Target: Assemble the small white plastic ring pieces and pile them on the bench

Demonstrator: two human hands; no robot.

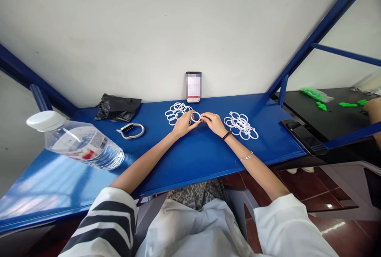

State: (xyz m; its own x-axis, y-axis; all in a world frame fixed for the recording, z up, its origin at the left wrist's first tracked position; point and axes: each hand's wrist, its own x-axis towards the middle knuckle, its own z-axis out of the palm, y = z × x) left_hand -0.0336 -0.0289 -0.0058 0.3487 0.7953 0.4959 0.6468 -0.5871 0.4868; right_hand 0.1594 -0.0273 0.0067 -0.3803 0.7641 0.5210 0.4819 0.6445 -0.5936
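Observation:
Between my two hands is a thin white plastic ring (195, 116), held just above the blue table. My left hand (183, 124) is closed on the ring's left side. The fingertips of my right hand (214, 122) pinch it at its right edge, where a small part is too tiny to make out. Behind my left hand lies a pile of similar white rings (175, 111), partly covered by the fingers. To the right of my right hand sits another heap of white rings (241, 126), overlapping one another.
A phone (193, 87) leans upright against the wall. On the left are a large water bottle (86, 142), a wristwatch (131, 130) and a black plastic bag (117, 108). Another phone (302, 136) lies at the table's right edge. Green pieces (317, 94) lie on a black table beyond the blue frame.

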